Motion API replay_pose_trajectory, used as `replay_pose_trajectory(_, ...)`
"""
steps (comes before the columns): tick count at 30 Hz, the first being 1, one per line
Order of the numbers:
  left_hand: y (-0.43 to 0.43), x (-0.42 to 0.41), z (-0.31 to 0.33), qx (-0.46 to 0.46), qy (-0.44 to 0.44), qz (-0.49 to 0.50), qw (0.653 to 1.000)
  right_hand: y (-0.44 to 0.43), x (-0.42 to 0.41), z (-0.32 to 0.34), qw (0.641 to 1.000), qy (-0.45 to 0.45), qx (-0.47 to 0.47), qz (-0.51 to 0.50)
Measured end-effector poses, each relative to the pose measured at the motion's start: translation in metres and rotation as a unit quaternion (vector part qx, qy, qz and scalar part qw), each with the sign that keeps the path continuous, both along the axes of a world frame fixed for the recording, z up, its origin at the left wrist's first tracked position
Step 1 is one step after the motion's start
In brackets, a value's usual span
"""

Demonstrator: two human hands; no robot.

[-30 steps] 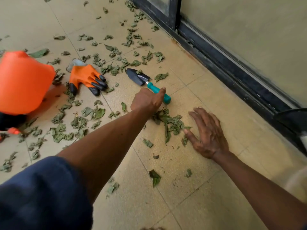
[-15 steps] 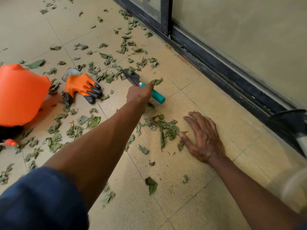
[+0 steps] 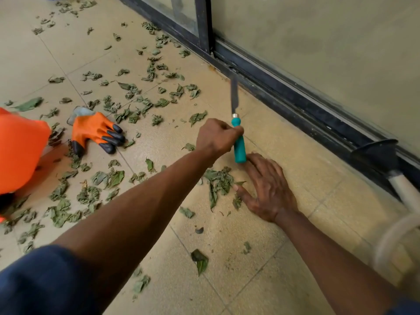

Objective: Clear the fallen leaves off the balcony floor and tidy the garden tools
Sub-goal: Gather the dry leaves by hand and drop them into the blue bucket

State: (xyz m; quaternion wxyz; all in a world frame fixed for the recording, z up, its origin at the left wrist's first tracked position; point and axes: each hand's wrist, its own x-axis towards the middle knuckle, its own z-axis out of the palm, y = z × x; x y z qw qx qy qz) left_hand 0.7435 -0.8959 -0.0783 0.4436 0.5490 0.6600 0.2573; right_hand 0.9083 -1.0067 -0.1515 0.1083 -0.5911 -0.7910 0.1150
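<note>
The little trowel [image 3: 239,145] with the blue-green handle is up off the floor [image 3: 261,242]. Its thin metal blade points away, toward the dark door track [image 3: 284,87]. The left hand [image 3: 216,137] holds the top of the handle, with the fingers curled tight around it. The bottom of the handle is just beside the fingertips of the right hand [image 3: 269,189]; I cannot tell if they touch. The right hand lies flat on the tiles with its fingers spread apart. A small heap of green leaves [image 3: 219,180] sits by its thumb.

More leaves are scattered over the tiles on the left and far side. An orange glove [image 3: 94,130] with black fingertips lies among them. A big orange thing [image 3: 20,155] is at the left edge. On the right, a black funnel shape [image 3: 377,153] joins a white tube [image 3: 406,192] by the track.
</note>
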Motion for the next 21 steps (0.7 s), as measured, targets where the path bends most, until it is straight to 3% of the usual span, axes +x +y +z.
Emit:
replay_pose_trajectory(3,0.025,0.026,-0.005,0.023,0.163,-0.05,0.985,0.001,-0.001,0.001,1.0,-0.008,0.007,-0.005)
replay_pose_trajectory(5,0.036,0.032,-0.013,0.018,0.214,-0.06,0.975,0.0,-0.001,0.0,1.0,-0.002,0.009,-0.001)
replay_pose_trajectory(12,0.018,0.003,-0.026,0.029,0.235,-0.047,0.97,-0.004,0.0,0.001,0.998,0.058,0.016,0.005)
replay_pose_trajectory(18,-0.072,-0.08,-0.035,0.156,0.348,-0.207,0.901,-0.003,0.001,0.004,0.999,-0.014,-0.011,0.038)
replay_pose_trajectory(21,-0.099,-0.116,-0.039,0.189,0.372,-0.231,0.879,-0.016,-0.012,0.006,0.997,-0.064,-0.041,0.028)
